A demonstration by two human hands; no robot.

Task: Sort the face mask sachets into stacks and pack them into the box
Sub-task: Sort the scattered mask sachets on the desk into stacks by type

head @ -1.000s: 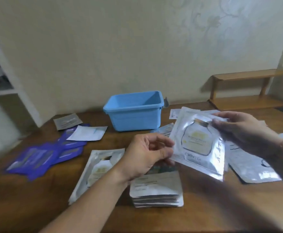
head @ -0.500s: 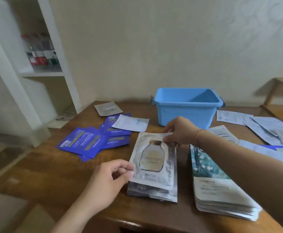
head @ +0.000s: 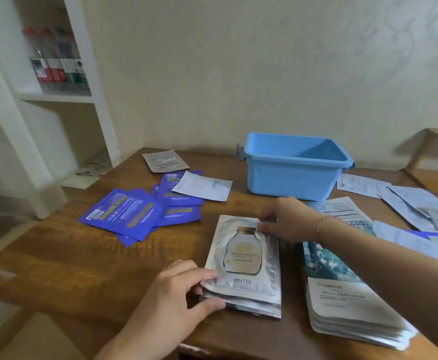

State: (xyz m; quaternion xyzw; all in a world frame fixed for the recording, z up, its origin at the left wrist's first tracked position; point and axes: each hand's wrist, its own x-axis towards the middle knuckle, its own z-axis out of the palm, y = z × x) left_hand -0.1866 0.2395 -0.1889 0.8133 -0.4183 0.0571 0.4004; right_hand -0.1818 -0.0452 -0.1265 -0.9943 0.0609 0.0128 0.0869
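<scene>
While the open blue plastic box (head: 294, 165) stands empty toward the back of the brown wooden table (head: 64, 258), the sorting goes on in front of it. Far left of the box, a white shelf unit (head: 83, 74) holds bottles too blurred to read. Nearer, left of the box, loose dark-blue foil sachets (head: 124, 214) lie fanned and overlapping, with a grey sachet (head: 165, 160) behind them and a white sachet (head: 202, 188) resting partly on them.

In front of the box sits the stack of silver sachets printed with a pale bottle (head: 244, 261). The left hand (head: 179, 292) pinches the stack's near-left corner, thumb below and fingers curled on top. The right hand (head: 288, 219) rests its fingertips on the far-right corner of the top sachet; whether it pinches or only presses is blurred, so I cannot tell.

These sachets look light, thin and floppy, with slick foil faces, so a stack would likely slide apart if lifted by one corner. Gripping both short ends, or squeezing the long edges with the stack squared, seems the safer hold.

In front of the box and to its right lies a thicker stack of white-and-teal sachets (head: 342, 292), its far end hidden under the right forearm. Further right, more pale sachets (head: 418, 206) overlap and run out of frame, so their count is unclear. The box floor is only partly visible.
</scene>
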